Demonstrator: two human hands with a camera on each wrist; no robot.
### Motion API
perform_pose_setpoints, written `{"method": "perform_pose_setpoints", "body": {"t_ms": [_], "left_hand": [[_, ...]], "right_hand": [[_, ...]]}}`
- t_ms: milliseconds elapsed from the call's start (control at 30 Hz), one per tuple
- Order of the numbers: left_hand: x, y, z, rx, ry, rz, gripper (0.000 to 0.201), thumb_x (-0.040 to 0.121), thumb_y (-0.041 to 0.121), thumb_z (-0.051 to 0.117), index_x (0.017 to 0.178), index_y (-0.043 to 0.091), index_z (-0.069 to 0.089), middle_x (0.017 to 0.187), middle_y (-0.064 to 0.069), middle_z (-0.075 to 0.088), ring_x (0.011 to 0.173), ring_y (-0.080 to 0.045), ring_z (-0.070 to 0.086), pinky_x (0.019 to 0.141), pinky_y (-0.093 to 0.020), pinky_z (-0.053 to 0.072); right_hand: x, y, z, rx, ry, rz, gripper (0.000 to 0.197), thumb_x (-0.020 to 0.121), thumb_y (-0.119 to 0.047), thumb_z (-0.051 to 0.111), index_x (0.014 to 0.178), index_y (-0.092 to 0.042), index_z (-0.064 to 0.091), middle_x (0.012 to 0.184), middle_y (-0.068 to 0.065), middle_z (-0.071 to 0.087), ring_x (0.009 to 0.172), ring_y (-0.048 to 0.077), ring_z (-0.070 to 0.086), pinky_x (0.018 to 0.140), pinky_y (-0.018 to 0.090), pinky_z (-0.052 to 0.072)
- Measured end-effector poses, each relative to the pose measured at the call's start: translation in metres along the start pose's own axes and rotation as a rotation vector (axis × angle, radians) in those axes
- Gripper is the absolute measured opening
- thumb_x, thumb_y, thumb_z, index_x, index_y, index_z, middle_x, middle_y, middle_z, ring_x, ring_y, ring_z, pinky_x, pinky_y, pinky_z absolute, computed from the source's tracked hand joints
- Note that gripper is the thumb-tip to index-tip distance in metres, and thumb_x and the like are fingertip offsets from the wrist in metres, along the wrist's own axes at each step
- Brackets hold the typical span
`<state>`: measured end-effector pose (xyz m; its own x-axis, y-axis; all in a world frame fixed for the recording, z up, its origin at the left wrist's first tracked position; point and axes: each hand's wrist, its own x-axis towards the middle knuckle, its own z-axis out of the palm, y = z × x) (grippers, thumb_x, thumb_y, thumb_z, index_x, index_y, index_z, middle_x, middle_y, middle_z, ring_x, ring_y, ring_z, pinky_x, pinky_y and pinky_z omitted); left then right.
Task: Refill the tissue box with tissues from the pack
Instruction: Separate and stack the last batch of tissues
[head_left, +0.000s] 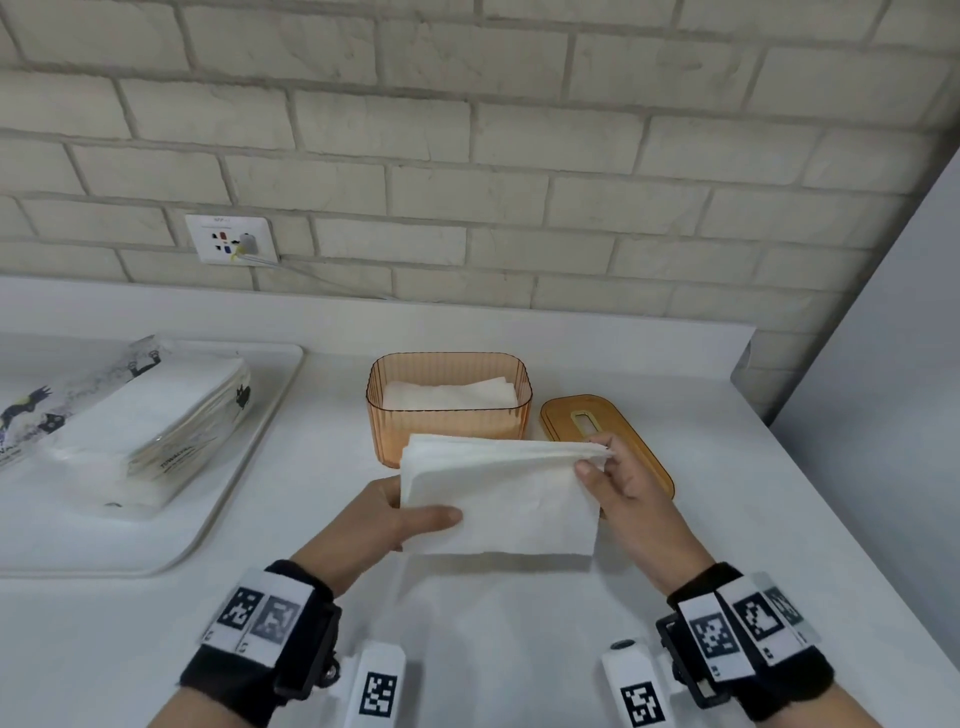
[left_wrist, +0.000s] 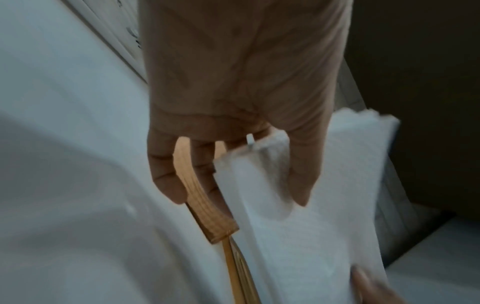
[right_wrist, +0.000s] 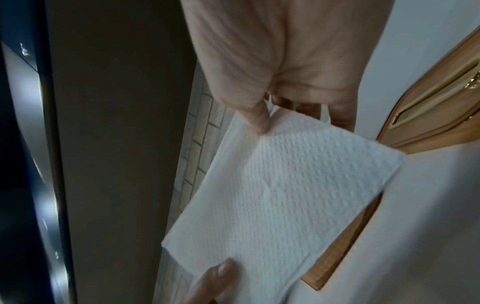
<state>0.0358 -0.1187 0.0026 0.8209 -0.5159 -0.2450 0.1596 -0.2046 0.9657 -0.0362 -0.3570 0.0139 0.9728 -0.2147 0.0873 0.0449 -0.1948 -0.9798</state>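
A stack of white tissues (head_left: 498, 493) hangs in the air just in front of the orange ribbed tissue box (head_left: 449, 410), which stands uncovered with some tissues inside. My left hand (head_left: 395, 512) grips the stack's left edge, thumb on top. My right hand (head_left: 605, 467) pinches its upper right corner. The box's orange lid (head_left: 639, 447) with its slot lies flat to the right of the box, partly behind my right hand. The tissue pack (head_left: 150, 415) lies torn on a white tray at the left. Each wrist view shows the stack (left_wrist: 298, 236) (right_wrist: 280, 197) between thumb and fingers.
The white tray (head_left: 244, 467) takes up the counter's left side. A brick wall with a socket plate (head_left: 231, 240) runs behind. The counter's right edge (head_left: 831, 499) falls off beside a grey panel.
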Motion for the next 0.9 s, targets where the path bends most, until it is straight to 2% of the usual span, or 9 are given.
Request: {"method": "perform_pose_setpoints", "body": {"t_ms": [100, 200, 300, 367, 467, 567, 667, 767, 900], "left_hand": [[-0.001, -0.001, 0.013, -0.072, -0.001, 0.060, 0.047, 0.071, 0.030, 0.072, 0.117, 0.023, 0.063, 0.111, 0.002, 0.072, 0.102, -0.017, 0.069, 0.094, -0.038, 0.052], [-0.001, 0.001, 0.018, -0.131, 0.046, 0.110, 0.045, 0.072, 0.032, 0.071, 0.116, 0.024, 0.063, 0.111, 0.002, 0.072, 0.101, -0.017, 0.069, 0.089, -0.035, 0.053], [0.002, -0.003, 0.014, -0.036, 0.061, 0.197, 0.048, 0.072, 0.032, 0.075, 0.117, 0.023, 0.065, 0.112, 0.004, 0.071, 0.104, -0.011, 0.067, 0.090, -0.029, 0.051], [0.005, -0.007, 0.010, 0.131, 0.073, 0.221, 0.028, 0.081, 0.021, 0.074, 0.109, 0.020, 0.069, 0.104, 0.002, 0.073, 0.094, -0.003, 0.066, 0.083, -0.018, 0.050], [0.013, -0.022, 0.005, 0.347, 0.011, 0.107, 0.013, 0.087, 0.021, 0.068, 0.099, 0.017, 0.069, 0.094, -0.004, 0.072, 0.080, -0.004, 0.064, 0.072, -0.014, 0.046], [0.020, -0.031, 0.004, 0.424, -0.003, 0.016, 0.021, 0.086, 0.030, 0.069, 0.101, 0.015, 0.068, 0.098, -0.004, 0.072, 0.088, -0.018, 0.067, 0.078, -0.026, 0.050], [0.021, -0.024, 0.005, 0.335, 0.061, 0.081, 0.024, 0.085, 0.034, 0.067, 0.102, 0.018, 0.069, 0.099, -0.004, 0.073, 0.090, -0.022, 0.067, 0.081, -0.031, 0.051], [0.018, -0.016, 0.009, 0.214, 0.117, 0.150, 0.017, 0.090, 0.022, 0.064, 0.106, 0.024, 0.069, 0.102, 0.005, 0.074, 0.095, -0.011, 0.068, 0.087, -0.029, 0.052], [0.014, -0.007, 0.009, -0.027, 0.282, 0.153, 0.014, 0.090, 0.018, 0.062, 0.101, 0.014, 0.070, 0.094, 0.001, 0.075, 0.088, -0.015, 0.071, 0.071, -0.020, 0.053]], "right_hand": [[0.002, -0.002, 0.002, 0.078, -0.034, 0.046, 0.019, 0.091, -0.013, 0.055, 0.106, -0.025, 0.050, 0.102, 0.000, 0.067, 0.089, 0.009, 0.067, 0.073, 0.023, 0.055], [0.004, -0.002, -0.002, 0.228, -0.089, 0.116, 0.039, 0.084, -0.003, 0.062, 0.115, -0.022, 0.051, 0.109, -0.003, 0.068, 0.098, 0.009, 0.067, 0.079, 0.025, 0.056], [0.005, 0.003, -0.006, 0.074, -0.094, 0.107, 0.032, 0.084, -0.001, 0.062, 0.108, -0.022, 0.058, 0.102, -0.008, 0.070, 0.099, 0.009, 0.065, 0.088, 0.024, 0.051], [0.004, 0.010, -0.008, -0.041, -0.090, 0.108, 0.025, 0.085, -0.001, 0.062, 0.100, -0.020, 0.059, 0.092, -0.014, 0.067, 0.094, 0.006, 0.062, 0.086, 0.021, 0.047], [0.001, 0.026, -0.006, -0.149, -0.179, 0.201, 0.025, 0.089, -0.006, 0.058, 0.106, -0.024, 0.055, 0.100, -0.012, 0.066, 0.095, 0.000, 0.061, 0.084, 0.017, 0.046], [0.002, 0.035, -0.003, -0.247, -0.247, 0.281, 0.032, 0.094, -0.017, 0.052, 0.124, -0.025, 0.049, 0.118, -0.010, 0.063, 0.111, 0.005, 0.057, 0.104, 0.033, 0.043], [0.008, 0.021, -0.001, -0.256, -0.227, 0.248, 0.031, 0.095, -0.018, 0.050, 0.125, -0.027, 0.049, 0.120, -0.008, 0.062, 0.114, 0.009, 0.056, 0.104, 0.034, 0.042], [0.014, 0.007, 0.001, -0.240, -0.228, 0.189, 0.032, 0.094, -0.018, 0.052, 0.123, -0.029, 0.048, 0.120, -0.007, 0.062, 0.113, 0.010, 0.057, 0.101, 0.034, 0.045], [0.026, -0.013, 0.000, -0.176, -0.180, 0.176, 0.027, 0.091, -0.014, 0.057, 0.112, -0.031, 0.053, 0.116, -0.004, 0.064, 0.107, 0.014, 0.062, 0.094, 0.040, 0.051]]}}
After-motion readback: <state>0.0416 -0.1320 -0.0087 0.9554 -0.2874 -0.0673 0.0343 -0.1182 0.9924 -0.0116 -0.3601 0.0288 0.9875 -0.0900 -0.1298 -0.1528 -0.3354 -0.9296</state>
